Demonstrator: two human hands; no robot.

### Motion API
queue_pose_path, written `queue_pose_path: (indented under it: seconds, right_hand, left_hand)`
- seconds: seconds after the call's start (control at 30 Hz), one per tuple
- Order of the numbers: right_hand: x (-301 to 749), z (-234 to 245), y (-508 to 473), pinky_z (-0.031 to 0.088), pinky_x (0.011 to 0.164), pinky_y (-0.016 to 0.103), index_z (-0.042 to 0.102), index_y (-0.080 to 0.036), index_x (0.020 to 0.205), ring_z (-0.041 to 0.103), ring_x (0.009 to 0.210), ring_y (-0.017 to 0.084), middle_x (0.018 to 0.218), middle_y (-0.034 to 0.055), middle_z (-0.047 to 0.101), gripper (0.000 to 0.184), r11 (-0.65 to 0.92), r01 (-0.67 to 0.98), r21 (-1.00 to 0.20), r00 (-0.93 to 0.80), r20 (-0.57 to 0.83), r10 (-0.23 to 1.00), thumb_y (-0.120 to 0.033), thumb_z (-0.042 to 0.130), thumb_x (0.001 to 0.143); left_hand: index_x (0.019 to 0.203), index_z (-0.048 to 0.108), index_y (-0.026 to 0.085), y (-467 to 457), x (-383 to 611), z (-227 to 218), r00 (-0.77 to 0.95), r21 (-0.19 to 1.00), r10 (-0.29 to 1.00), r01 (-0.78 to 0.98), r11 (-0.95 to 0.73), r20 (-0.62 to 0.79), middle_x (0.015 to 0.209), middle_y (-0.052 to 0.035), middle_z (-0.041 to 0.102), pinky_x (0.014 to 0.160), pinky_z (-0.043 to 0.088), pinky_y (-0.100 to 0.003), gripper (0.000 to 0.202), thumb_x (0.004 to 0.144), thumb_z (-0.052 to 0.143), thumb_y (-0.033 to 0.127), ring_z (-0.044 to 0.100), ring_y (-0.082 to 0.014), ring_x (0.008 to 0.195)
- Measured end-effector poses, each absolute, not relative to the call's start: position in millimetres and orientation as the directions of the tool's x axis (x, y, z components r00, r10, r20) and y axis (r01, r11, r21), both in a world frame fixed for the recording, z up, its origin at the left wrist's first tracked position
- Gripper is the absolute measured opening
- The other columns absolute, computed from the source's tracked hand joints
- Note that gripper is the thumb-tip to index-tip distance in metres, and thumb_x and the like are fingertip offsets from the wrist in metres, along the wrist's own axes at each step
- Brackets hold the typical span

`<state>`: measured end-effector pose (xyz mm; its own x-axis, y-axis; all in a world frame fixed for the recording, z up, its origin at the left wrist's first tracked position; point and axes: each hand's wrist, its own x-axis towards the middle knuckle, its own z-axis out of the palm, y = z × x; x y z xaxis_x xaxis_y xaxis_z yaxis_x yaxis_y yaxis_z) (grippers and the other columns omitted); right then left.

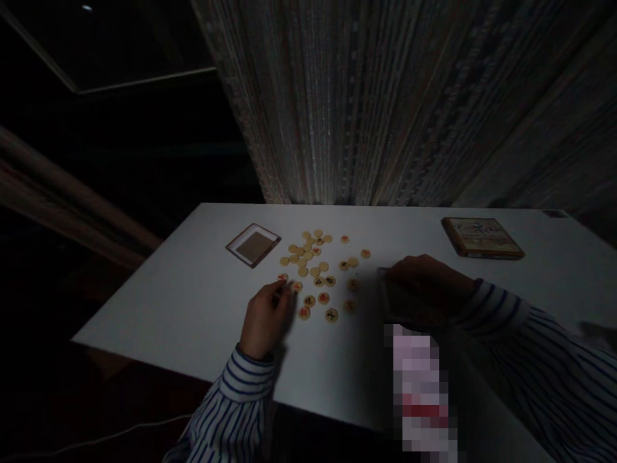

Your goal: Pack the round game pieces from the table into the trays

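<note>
Round wooden Chinese chess pieces [307, 255] lie scattered over the white table. Some show red or black characters; others show a plain face. My left hand [264, 316] rests at the near left edge of the spread, with its fingers bent and the thumb apart from the index finger. Its fingertips are at a red-marked piece [283, 278], and another piece [297, 287] lies by the thumb. To the right of the pieces, my right hand [427, 280] grips the edge of a dark shallow box [385, 296], which is mostly shadowed and partly hidden by the hand.
A square open tray or lid [232, 247] with a brown bottom lies at the back left. At the back right is a flat wooden box [482, 236] with a printed top. A striped curtain [328, 103] hangs behind the table [159, 302]. A pixelated area covers the front.
</note>
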<state>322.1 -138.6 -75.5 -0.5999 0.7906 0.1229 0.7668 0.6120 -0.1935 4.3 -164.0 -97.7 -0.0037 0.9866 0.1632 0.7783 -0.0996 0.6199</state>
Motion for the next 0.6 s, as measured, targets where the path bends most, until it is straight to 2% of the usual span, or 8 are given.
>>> queue_pose_path:
  seconds: [0.17,0.3,0.47,0.6]
  right_hand:
    - [266,-81,-120,0.045,0.065,0.029,0.066,-0.019,0.091,0.061,0.070,0.016,0.081,0.0069,0.068,0.027,0.774,0.580,-0.255,-0.749,0.209,0.629,-0.016,0.043,0.079]
    - [231,-79,-113,0.043,0.062,0.030,0.066,-0.016,0.090,0.059,0.068,0.017,0.076,0.0091,0.067,0.025,0.796,0.555,-0.241,-0.775,0.197,0.600,-0.016,0.043,0.080]
    - [216,-81,-108,0.043,0.065,0.031,0.065,-0.016,0.094,0.059,0.073,0.018,0.083,0.0096,0.067,0.026,0.806,0.533,-0.259,-0.806,0.134,0.576,-0.016,0.043,0.081]
    - [218,-81,-109,0.043,0.066,0.032,0.065,-0.016,0.092,0.060,0.073,0.019,0.081,0.0097,0.067,0.025,0.803,0.545,-0.243,-0.802,0.130,0.584,-0.016,0.044,0.080]
  left_hand:
    - [0.108,0.059,0.014,-148,-27,-107,-0.008,0.468,0.989,0.882,-0.062,0.146,0.097,-0.0101,0.064,0.080,0.046,-0.031,0.034,0.080,0.051,0.029,0.060,-0.0194,0.089]
    - [0.111,0.057,0.015,-133,-27,-108,0.053,0.406,0.994,0.909,-0.088,0.097,0.096,-0.0093,0.062,0.080,0.044,-0.029,0.035,0.080,0.051,0.030,0.059,-0.0187,0.089]
    - [0.108,0.060,0.018,-120,-25,-113,0.104,0.385,0.993,0.916,-0.115,0.052,0.093,-0.0079,0.060,0.077,0.044,-0.028,0.032,0.081,0.051,0.032,0.058,-0.0186,0.086]
    - [0.103,0.063,0.018,-119,-25,-113,0.124,0.439,0.988,0.886,-0.150,0.086,0.091,-0.0073,0.059,0.077,0.044,-0.028,0.027,0.083,0.049,0.030,0.058,-0.0177,0.084]
